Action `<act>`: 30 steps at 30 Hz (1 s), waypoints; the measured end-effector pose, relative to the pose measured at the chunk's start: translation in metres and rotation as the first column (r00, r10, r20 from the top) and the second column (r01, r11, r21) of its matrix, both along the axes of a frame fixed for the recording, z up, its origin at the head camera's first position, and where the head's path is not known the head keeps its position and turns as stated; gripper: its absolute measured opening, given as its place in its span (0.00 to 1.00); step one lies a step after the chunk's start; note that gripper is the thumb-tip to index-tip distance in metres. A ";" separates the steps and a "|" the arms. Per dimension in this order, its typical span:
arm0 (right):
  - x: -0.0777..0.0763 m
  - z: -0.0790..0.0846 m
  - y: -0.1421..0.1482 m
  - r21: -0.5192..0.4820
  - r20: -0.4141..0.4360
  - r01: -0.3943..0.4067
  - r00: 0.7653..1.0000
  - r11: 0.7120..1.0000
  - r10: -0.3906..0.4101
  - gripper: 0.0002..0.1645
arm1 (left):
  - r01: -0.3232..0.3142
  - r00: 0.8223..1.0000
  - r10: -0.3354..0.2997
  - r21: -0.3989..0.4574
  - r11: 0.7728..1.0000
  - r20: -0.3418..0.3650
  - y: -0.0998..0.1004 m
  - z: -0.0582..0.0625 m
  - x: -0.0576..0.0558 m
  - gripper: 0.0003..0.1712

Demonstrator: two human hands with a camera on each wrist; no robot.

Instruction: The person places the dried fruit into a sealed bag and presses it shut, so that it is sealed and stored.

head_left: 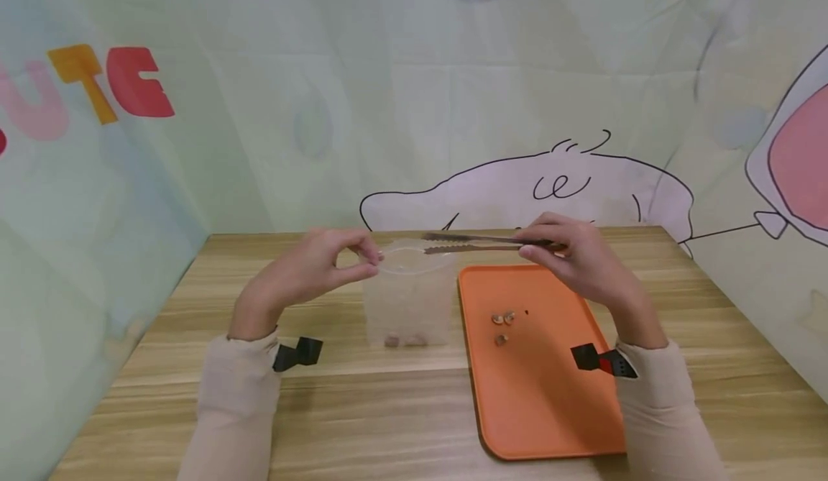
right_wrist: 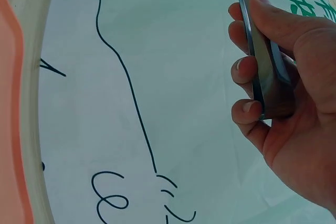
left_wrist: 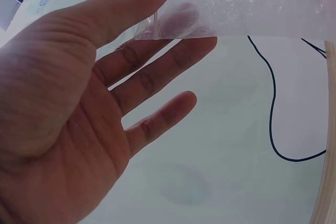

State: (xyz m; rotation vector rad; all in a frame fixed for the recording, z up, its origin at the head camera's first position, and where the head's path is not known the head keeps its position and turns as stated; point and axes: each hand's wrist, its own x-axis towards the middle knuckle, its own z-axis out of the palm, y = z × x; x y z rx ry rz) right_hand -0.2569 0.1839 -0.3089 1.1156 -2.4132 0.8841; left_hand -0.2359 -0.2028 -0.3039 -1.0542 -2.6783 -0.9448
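My left hand point(head_left: 310, 269) pinches the top edge of a clear plastic zip bag point(head_left: 410, 301) between thumb and fingers. In the left wrist view the bag point(left_wrist: 262, 3) runs off from the fingertips to the right. Some small brown pieces point(head_left: 404, 339) lie at the bag's bottom. My right hand point(head_left: 578, 254) grips metal tongs point(head_left: 475, 243), whose serrated tips point left at the bag's mouth. No piece can be made out between those tips. The right wrist view shows fingers curled round the tongs' handle end point(right_wrist: 275, 90).
An orange tray point(head_left: 543, 409) lies on the wooden table point(head_left: 362, 423), right of the bag. On it are three small brown-and-white pieces point(head_left: 501, 339) and a dark speck point(head_left: 527, 312). A printed cloth point(head_left: 278, 121) hangs behind the table.
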 end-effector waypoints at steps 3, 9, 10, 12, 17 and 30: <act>0.001 0.003 0.010 -0.011 0.051 0.020 0.999 1.000 -0.019 0.13 | -0.001 1.000 0.001 0.001 1.000 0.000 0.000 0.001 0.000 0.05; 0.001 0.008 0.034 0.044 0.094 0.046 0.994 0.998 -0.050 0.14 | -0.001 1.000 0.000 0.006 1.000 0.004 -0.001 0.002 -0.001 0.04; 0.001 0.008 0.038 0.070 0.097 0.048 0.994 0.996 -0.055 0.14 | -0.001 1.000 0.001 0.006 1.000 0.005 -0.001 0.002 -0.001 0.04; -0.001 0.008 0.046 0.124 0.124 0.069 0.989 0.990 -0.084 0.13 | 0.000 1.000 0.000 0.007 1.000 0.008 -0.001 0.002 -0.001 0.04; -0.005 0.001 0.065 0.246 0.251 0.109 0.952 0.963 -0.172 0.11 | 0.001 1.000 -0.001 0.008 1.000 0.006 -0.002 0.001 -0.002 0.04; -0.035 -0.042 0.089 0.335 0.498 -0.065 0.859 0.940 -0.118 0.09 | -0.008 1.000 0.008 -0.001 1.000 -0.002 -0.002 0.000 -0.001 0.04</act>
